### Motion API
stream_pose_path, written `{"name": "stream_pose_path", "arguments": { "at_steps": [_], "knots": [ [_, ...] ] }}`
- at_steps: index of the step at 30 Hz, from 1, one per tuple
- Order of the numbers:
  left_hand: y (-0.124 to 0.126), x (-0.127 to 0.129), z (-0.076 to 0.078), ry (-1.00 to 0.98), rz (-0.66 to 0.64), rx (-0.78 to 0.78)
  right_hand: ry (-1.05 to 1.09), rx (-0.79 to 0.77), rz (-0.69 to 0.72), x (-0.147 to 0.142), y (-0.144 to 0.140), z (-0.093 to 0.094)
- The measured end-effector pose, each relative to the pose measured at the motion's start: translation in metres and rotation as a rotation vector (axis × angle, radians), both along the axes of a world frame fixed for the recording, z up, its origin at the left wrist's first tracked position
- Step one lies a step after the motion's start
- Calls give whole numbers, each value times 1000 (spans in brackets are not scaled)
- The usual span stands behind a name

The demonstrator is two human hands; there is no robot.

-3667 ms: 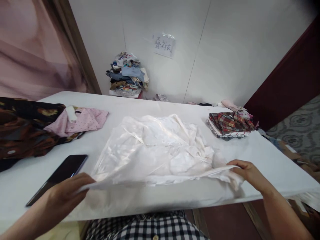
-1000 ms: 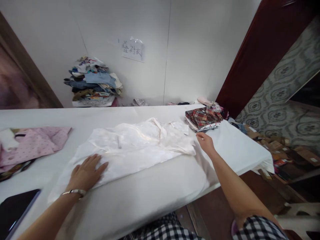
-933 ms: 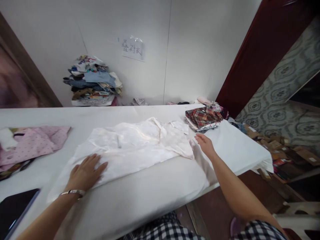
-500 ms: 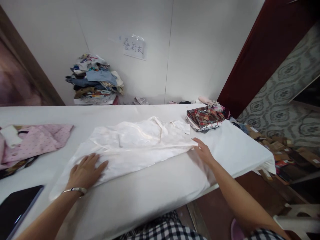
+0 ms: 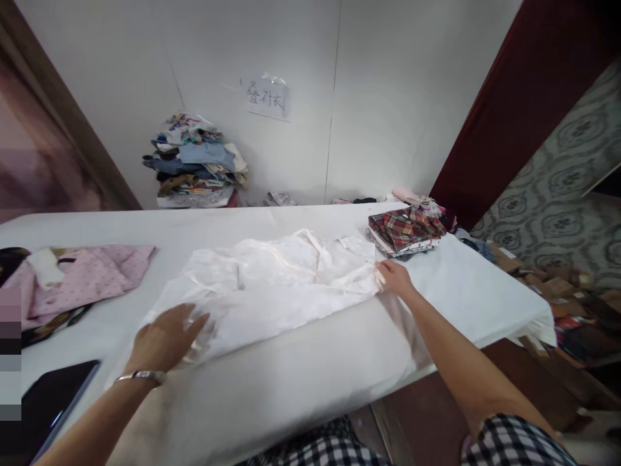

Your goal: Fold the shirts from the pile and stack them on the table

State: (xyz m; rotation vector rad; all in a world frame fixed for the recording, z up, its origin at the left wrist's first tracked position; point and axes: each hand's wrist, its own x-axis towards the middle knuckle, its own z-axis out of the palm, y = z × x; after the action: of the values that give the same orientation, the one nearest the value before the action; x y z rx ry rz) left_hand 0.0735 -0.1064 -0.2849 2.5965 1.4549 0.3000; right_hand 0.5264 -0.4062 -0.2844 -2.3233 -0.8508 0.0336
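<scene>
A white shirt lies spread across the table, its near side folded over in a long strip. Over the left part of the shirt is my left hand, palm down with fingers apart and slightly blurred; a silver bracelet circles its wrist. Whether its fingertips touch the cloth I cannot tell. At the shirt's right end, my right hand pinches the edge of the fabric between thumb and fingers.
Folded clothes with a plaid shirt on top lie at the right back of the white table. A pink dotted garment and a dark tablet-like device are on the left. Against the wall rises a clothes pile.
My right hand has shifted the shirt's right edge slightly away from me and closed more on it. My left hand's fingers have moved over the cloth. The view has shifted a little.
</scene>
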Motion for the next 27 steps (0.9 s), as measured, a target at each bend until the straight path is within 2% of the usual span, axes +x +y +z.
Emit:
{"name": "stream_pose_path", "arguments": {
  "at_steps": [3, 5, 7, 9, 12, 15, 17, 19, 24, 27],
  "knots": [
    [-7, 30, 23, -84, -43, 9, 26, 165, -112, 11, -11, -2],
    [-21, 66, 36, -135, -136, -78, 84, 107, -132, 15, -13, -5],
    [-39, 112, 42, -133, -224, -207, 125, -4, -120, 16, -12, -8],
    [-55, 160, 42, -91, -313, -272, 137, -70, -107, 14, -9, -11],
    [-73, 223, 30, -47, -374, -365, 139, -113, -84, 11, -5, -12],
    [-83, 266, 17, -9, -362, -419, 134, -180, -57, 7, -4, -11],
    [-85, 281, 14, -2, -357, -425, 115, -229, -48, 4, -4, -11],
    [-82, 288, 20, -37, -360, -400, 88, -269, -49, 0, -5, -11],
    [-50, 285, 50, -195, -280, -285, 46, -340, -118, -6, -1, -9],
    [-36, 279, 48, -200, -230, -321, 43, -388, -171, -8, 2, -7]
  ]
}}
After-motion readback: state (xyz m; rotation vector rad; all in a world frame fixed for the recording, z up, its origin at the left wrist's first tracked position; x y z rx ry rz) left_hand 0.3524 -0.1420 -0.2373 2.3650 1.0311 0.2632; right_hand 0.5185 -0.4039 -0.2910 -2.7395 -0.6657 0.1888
